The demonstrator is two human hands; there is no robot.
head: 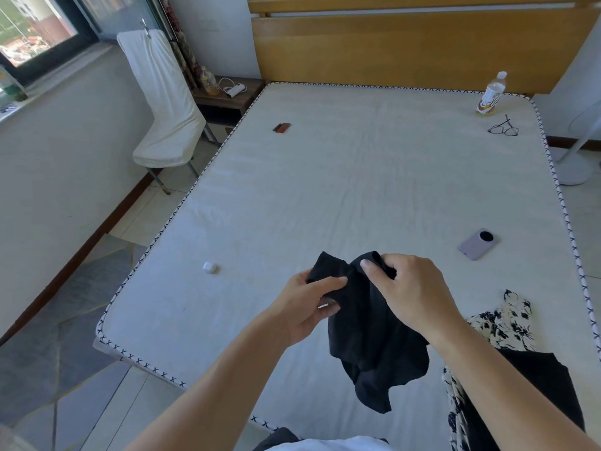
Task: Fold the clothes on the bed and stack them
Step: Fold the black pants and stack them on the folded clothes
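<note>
Holding black garment above bed, 6 o'clock edge: left hand and right hand both pinch bunched top hem. Risk: crumpled cloth folds crooked; loose grip drops it. Patterned clothes heaped at 4 o'clock may snag.

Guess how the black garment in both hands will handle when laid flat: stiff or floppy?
Likely floppy: the black garment hangs crumpled below the left hand and right hand. Probably light, since fingertip pinches carry it.
</note>
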